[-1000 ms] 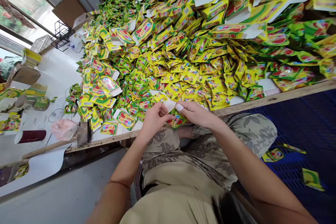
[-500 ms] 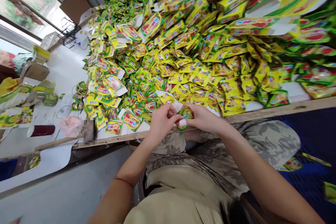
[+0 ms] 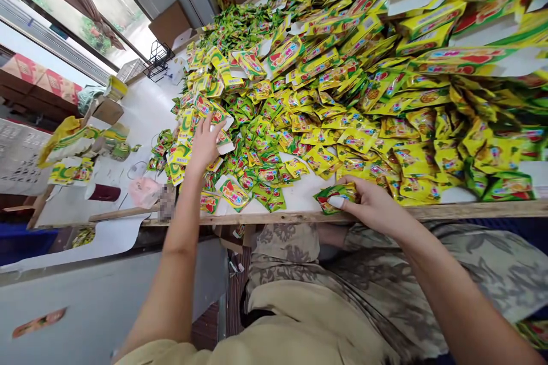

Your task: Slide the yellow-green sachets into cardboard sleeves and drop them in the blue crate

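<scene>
My right hand (image 3: 374, 205) is at the table's front edge, closed on green sachets (image 3: 327, 197) with red fruit prints. Its thumb, with something white at the tip, presses on top of them; I cannot tell how many sachets there are. My left hand (image 3: 204, 148) is stretched out over a heap of small yellow-and-green cartons (image 3: 185, 140), fingers apart, touching or just above them. An open carton flap (image 3: 225, 148) shows white beside its fingers. Between the hands lie loose green sachets (image 3: 268, 174) and a flat carton (image 3: 233, 191) near the edge.
Yellow sachets (image 3: 413, 162) lie in rows at the right, with more cartons (image 3: 314, 65) piled behind. A dark red cylinder (image 3: 103, 192), a pink plastic bag (image 3: 144, 191) and a black wire rack (image 3: 158, 60) are on the left. A wooden rim (image 3: 282, 217) borders the table.
My left hand has let go of the green sachets and moved left and away from me to the cartons. My right hand still holds the sachets, and the view has turned left.
</scene>
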`<state>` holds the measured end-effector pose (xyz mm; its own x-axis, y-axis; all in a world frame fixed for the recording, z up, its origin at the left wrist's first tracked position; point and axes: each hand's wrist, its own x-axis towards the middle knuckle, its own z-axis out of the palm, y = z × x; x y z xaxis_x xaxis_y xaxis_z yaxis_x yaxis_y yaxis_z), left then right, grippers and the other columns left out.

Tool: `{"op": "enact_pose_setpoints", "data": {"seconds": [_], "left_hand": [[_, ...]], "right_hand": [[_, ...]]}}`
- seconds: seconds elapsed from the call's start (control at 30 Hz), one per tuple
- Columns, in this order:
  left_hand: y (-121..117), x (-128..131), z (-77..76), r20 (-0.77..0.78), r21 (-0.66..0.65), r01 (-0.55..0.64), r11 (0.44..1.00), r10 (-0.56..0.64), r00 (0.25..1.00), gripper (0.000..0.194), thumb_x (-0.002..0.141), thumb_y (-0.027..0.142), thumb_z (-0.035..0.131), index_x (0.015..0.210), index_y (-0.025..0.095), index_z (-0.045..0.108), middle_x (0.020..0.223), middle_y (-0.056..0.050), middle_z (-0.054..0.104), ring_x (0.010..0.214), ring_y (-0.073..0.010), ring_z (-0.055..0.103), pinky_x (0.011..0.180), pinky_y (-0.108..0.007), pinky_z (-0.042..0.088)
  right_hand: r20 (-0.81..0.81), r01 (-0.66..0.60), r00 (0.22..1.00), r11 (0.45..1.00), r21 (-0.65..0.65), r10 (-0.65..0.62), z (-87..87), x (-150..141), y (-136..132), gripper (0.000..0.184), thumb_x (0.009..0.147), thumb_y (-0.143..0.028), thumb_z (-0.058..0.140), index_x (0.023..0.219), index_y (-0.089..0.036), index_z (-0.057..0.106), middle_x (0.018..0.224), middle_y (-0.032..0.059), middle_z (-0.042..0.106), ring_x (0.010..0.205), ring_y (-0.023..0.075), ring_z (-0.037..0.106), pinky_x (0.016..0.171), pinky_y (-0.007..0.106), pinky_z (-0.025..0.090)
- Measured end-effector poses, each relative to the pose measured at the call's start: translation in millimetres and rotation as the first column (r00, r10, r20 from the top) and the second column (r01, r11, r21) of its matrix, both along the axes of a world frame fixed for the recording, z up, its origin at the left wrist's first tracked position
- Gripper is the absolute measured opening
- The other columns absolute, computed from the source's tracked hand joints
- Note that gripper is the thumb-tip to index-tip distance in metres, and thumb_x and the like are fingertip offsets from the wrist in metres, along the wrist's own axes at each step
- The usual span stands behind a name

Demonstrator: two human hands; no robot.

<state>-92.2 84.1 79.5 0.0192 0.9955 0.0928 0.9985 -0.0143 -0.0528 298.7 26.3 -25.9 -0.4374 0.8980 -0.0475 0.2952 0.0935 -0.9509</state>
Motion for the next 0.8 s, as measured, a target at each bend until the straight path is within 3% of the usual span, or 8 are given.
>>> {"op": "enact_pose_setpoints", "data": {"seconds": [0.1,0.2,0.33,0.47,0.57,0.67,0.73,0.8], "left_hand": [[23.2,-20.7,11.3,-0.175,-0.304,0.058,0.951,-0.116,0.978,0.069,0.072,0.001,0.053,0.135,0.028,0.052,0.159,-0.008,0.026,0.147,-0.0365,0.017,0.113,-0.056,0.029],[38.8,-25.8,19.8,-0.287,-0.383,0.031,0.923,-0.151,0.946,0.064,0.068,0.006,0.061,0.129,0.025,0.056,0.155,-0.01,0.033,0.146,-0.0374,0.021,0.113,-0.055,0.029],[41.0,-22.6,35.9,-0.313,-0.316,0.059,0.947,-0.163,0.936,0.067,0.06,0.014,0.072,0.125,0.013,0.053,0.137,-0.018,0.051,0.14,-0.038,0.033,0.115,-0.054,0.025],[13.9,9.6,45.3,-0.135,-0.054,0.096,0.994,-0.103,0.985,0.063,0.065,0.03,0.074,0.121,0.013,0.05,0.119,-0.016,0.06,0.121,-0.0359,0.05,0.109,-0.055,0.031],[-20.1,64.8,24.9,0.137,0.024,0.208,0.978,-0.209,0.968,0.056,0.069,0.034,0.071,0.118,0.016,0.05,0.113,-0.012,0.06,0.107,-0.029,0.056,0.095,-0.043,0.045],[-51.7,126.4,-18.7,0.418,0.027,0.358,0.933,-0.336,0.844,0.049,0.073,0.033,0.07,0.116,0.019,0.05,0.108,-0.008,0.061,0.102,-0.0231,0.058,0.087,-0.034,0.049],[-66.6,157.4,-48.7,0.519,0.059,0.33,0.942,-0.312,0.796,0.049,0.075,0.033,0.07,0.116,0.02,0.048,0.109,-0.008,0.06,0.103,-0.0234,0.058,0.088,-0.035,0.048],[-76.1,176.6,-71.3,0.568,0.109,0.257,0.96,-0.272,0.777,0.051,0.074,0.033,0.072,0.117,0.021,0.047,0.109,-0.009,0.059,0.104,-0.0252,0.057,0.09,-0.038,0.048]], "right_hand": [[-0.002,0.021,1.0,0.997,-0.076,-0.022,1.1,-1.9,-1.8,0.028,0.073,-0.045,0.07,0.089,-0.022,0.066,0.064,0.0017,0.064,0.064,0.021,0.061,0.056,0.03,0.048],[-0.015,0.059,0.998,0.992,-0.112,-0.061,2.0,-3.2,-2.9,0.032,0.071,-0.046,0.073,0.09,-0.022,0.065,0.063,0.0011,0.062,0.065,0.0214,0.061,0.056,0.03,0.048],[-0.064,0.112,0.99,0.982,-0.154,-0.123,3.5,-1.0,-3.7,0.033,0.07,-0.048,0.073,0.088,-0.022,0.063,0.071,0.0013,0.066,0.065,0.0198,0.06,0.056,0.03,0.049],[-0.137,0.256,0.947,0.94,-0.226,-0.291,9.0,-2.6,-0.8,0.038,0.065,-0.048,0.078,0.087,-0.023,0.06,0.072,0.0,0.065,0.062,0.0181,0.058,0.055,0.031,0.049],[-0.264,0.349,0.871,0.9,-0.261,-0.414,19.2,-14.3,2.9,0.041,0.062,-0.047,0.081,0.088,-0.024,0.058,0.075,-0.0005,0.065,0.061,0.0169,0.058,0.055,0.031,0.051],[-0.394,0.373,0.808,0.898,-0.231,-0.437,31.4,-27.8,6.5,0.04,0.066,-0.047,0.08,0.091,-0.025,0.057,0.075,-0.001,0.065,0.06,0.0156,0.059,0.054,0.029,0.051],[-0.416,0.403,0.8,0.901,-0.161,-0.432,37.1,-31.1,9.1,0.039,0.068,-0.047,0.077,0.093,-0.025,0.057,0.077,-0.0006,0.066,0.061,0.0157,0.059,0.054,0.029,0.05],[-0.329,0.451,0.834,0.891,-0.055,-0.442,40.2,-27.9,11.1,0.035,0.072,-0.047,0.073,0.094,-0.024,0.057,0.08,0.0005,0.067,0.064,0.0163,0.059,0.056,0.029,0.049]]}}
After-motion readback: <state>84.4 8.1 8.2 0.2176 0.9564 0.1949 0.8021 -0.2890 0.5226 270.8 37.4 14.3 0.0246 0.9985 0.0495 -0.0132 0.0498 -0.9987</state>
